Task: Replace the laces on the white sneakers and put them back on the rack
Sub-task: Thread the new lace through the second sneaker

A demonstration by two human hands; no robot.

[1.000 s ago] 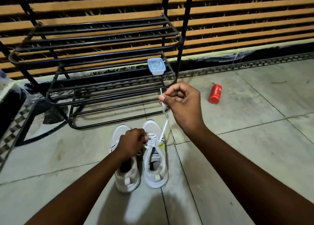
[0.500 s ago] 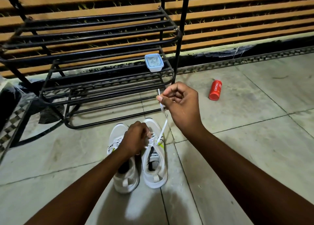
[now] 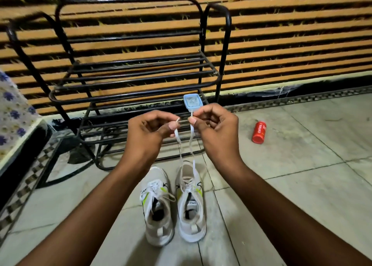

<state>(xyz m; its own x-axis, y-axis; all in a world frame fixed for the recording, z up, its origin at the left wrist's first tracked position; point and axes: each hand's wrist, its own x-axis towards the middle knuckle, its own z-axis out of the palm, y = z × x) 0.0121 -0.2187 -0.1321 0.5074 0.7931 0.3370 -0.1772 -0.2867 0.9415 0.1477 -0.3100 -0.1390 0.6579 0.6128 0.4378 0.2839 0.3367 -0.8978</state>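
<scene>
1. As I look down from the head camera, two bare forearms reach up from the lower corners, meeting near the centre of my view.
2. Nearest me, at 6 o'clock, a pair of white sneakers stands side by side on the tiled floor [image 3: 302, 195], toes pointing away. The left sneaker [image 3: 158, 207] has its laces in place, loosely tangled over the tongue. The right sneaker [image 3: 191, 203], just beside it, has a white lace [image 3: 192, 143] threaded through its eyelets, with both ends rising from the toe end.
3. Above the shoes, at the centre, my left hand [image 3: 147, 133] has its fingers curled and pinches one lace end between thumb and forefinger.
4. My right hand [image 3: 216, 129], just beside it toward 3 o'clock, is curled the same way and pinches the other lace end, with the tip poking up above the thumb. The two hands are close but not touching, and both strands hang down to the right sneaker.
5. Farther out, at 2 o'clock, a red can [image 3: 259, 132] lies on its side on the floor, well apart from the shoes.
6. Behind the hands, from 10 to 12 o'clock, stands a black metal shoe rack [image 3: 128, 78] with barred shelves. A small pale blue lidded container [image 3: 192, 102] sits on a lower shelf, partly hidden by my right hand.
7. Farthest away, a wall of horizontal orange slats [image 3: 302, 44] runs across the top. At 9 o'clock, a floral-patterned cloth [image 3: 14, 121] shows at the edge.
</scene>
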